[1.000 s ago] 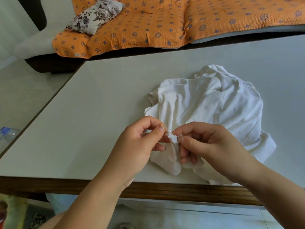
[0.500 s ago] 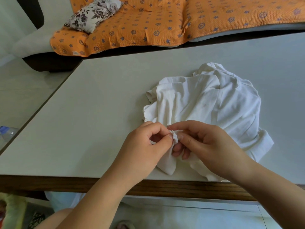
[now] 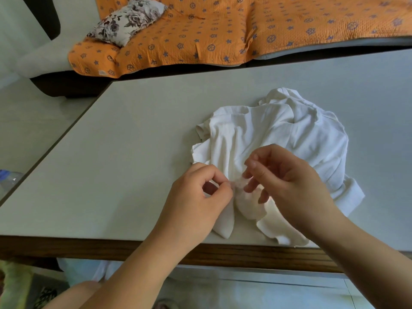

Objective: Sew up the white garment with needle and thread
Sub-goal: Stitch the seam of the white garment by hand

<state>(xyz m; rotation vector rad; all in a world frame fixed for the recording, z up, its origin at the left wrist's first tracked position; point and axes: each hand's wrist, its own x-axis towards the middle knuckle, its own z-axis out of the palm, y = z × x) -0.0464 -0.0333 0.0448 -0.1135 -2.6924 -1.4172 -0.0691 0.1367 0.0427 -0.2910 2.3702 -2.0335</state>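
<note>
White garment (image 3: 278, 134) first: it lies crumpled on the pale table (image 3: 133, 152), right of the middle, and its near flaps reach almost to the table's wooden near edge; the bulk of it is heaped toward the far right. At the far left, past the table's left edge, a clear bottle (image 3: 9, 177) with a blue cap shows only in part. Farther back, a floral cushion (image 3: 127, 20) rests on the left end of an orange cover (image 3: 245, 30) with a blue pattern, which is spread along the far side. Nearer to me, my left hand (image 3: 196, 204) comes in from the near edge; its thumb and forefinger pinch a small fold at the garment's near left part, and the other fingers are curled under. Just right of it my right hand (image 3: 287, 186) is over the cloth with fingers bent; thumb and forefinger tips are close together above that same fold. That hand is blurred; I cannot tell whether it holds anything between them.
</note>
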